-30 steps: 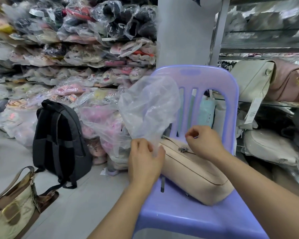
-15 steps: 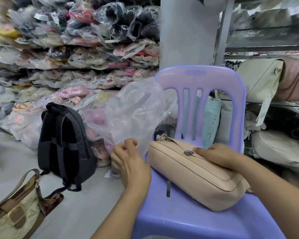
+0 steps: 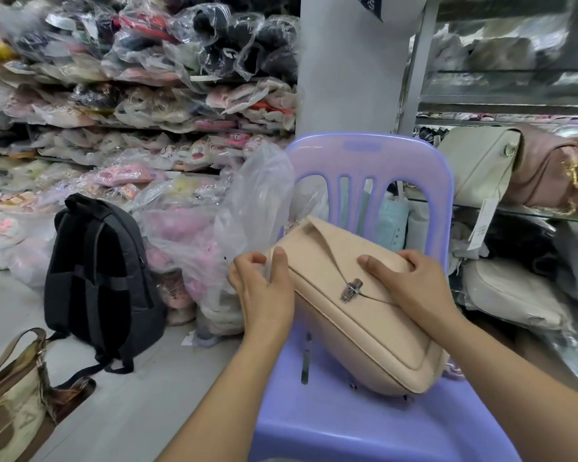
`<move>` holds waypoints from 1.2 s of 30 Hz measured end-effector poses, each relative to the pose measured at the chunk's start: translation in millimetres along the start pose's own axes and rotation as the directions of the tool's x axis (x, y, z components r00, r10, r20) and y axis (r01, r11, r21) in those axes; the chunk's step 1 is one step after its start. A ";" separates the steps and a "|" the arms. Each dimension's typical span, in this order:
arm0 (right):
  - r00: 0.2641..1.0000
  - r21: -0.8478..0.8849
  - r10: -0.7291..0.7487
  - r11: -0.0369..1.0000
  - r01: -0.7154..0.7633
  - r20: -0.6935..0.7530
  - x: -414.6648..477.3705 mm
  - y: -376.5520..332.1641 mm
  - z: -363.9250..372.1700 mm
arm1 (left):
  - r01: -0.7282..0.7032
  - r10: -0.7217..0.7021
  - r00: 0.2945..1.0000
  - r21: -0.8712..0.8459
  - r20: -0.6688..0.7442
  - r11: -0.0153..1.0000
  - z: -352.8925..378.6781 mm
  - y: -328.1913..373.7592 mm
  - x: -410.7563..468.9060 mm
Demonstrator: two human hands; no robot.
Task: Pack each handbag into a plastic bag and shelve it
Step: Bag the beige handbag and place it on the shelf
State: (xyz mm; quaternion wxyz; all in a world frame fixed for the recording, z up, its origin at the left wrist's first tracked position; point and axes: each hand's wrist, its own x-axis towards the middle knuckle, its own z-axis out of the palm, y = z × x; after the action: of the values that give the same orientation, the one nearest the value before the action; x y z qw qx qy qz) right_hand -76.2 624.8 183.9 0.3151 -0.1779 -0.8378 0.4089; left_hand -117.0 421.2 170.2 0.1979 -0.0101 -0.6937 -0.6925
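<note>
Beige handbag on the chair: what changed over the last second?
The beige clasp-front leather handbag was lying flat on the lilac plastic chair; now it is tipped up, clasp facing the camera. The right hand moved from the zip to grip its top edge. The left hand still holds the clear plastic bag, now against the handbag's end. Black backpack unmoved.

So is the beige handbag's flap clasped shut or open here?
Shut. The flap of the beige handbag lies flat with its point meeting the metal clasp. The bag is still outside the plastic bag.
</note>
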 end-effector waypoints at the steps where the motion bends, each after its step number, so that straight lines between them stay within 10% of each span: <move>1: 0.999 0.052 -0.017 0.998 0.018 -0.031 -2.9 -0.4 -3.3 | -0.019 0.019 1.000 -0.040 -0.004 0.999 -1.1 8.4 2.2; 12: 0.963 0.296 -0.050 0.946 0.131 -0.266 -28.1 -22.4 -1.6 | -0.040 -0.011 0.990 -0.353 -0.141 0.935 -19.3 51.0 18.6; 24: 0.995 0.505 0.001 0.861 0.051 -0.102 -3.5 -88.1 -22.9 | -0.205 0.223 0.975 -0.308 0.025 0.929 -24.4 77.4 15.8; 36: 0.907 0.030 -0.419 0.908 0.418 0.048 -1.3 -129.6 -47.7 | -0.318 0.414 0.899 -0.438 0.142 0.841 -4.9 94.4 -8.7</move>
State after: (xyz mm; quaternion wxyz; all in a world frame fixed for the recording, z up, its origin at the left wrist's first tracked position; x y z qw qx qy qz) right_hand -48.3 573.4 309.0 0.3744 0.0197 -0.8607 0.3445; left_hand -80.5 422.6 257.8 0.2388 -0.2644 -0.5387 -0.7635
